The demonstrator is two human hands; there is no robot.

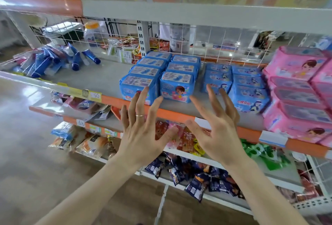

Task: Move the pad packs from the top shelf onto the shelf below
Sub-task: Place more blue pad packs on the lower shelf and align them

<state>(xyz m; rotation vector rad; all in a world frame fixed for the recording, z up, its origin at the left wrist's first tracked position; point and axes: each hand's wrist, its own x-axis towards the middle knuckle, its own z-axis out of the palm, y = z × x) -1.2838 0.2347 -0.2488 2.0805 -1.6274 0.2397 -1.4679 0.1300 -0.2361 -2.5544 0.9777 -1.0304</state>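
top shelf [107, 79]: carries the blue pad packs [177, 88] in two rows running front to back, close to its orange front edge. more blue packs lie just to their right, with pink packs [296, 73] beyond. shelf below [106, 123]: loose packets at its left, bare surface towards the middle. judgement: this block is not yet lifted. risk: the packs stand loose and tight together, so a grab at the front pair may drag or topple those behind, or tip one over the edge; soft wrapping may slip from a shallow hold. left hand [142, 131]: open, fingers spread, fingertips [145, 90] over the face of the front left pack, contact not confirmed. right hand [217, 131]: open and spread beside the front right pack, holding nothing.
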